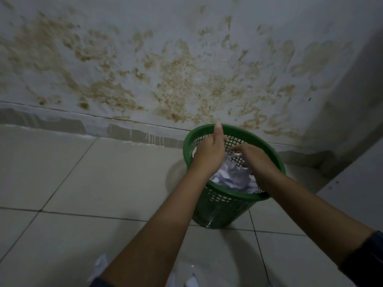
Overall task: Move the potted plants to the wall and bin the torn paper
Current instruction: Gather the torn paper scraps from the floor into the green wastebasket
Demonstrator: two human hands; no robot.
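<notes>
Stained white wall (165, 69) and pale floor tiles (83, 183) are backing a green plastic mesh bin (219, 206) holding crumpled white torn paper (232, 177). Both hands are hovering over it: left hand (209, 150) open with fingers relaxed, right hand (252, 156) open, fingers loose.

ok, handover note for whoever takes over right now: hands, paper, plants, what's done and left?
Left hand: over the bin, thumb up, looks empty.
Right hand: over the bin, fingers down; grip unclear.
Bin: green mesh, on the floor by the stained wall, torn paper piled inside.
Scraps: white bits on the floor at the frame's bottom edge.
Plants: not in view.
Done: much paper binned.
Left: probably the floor scraps; check the plants.
</notes>
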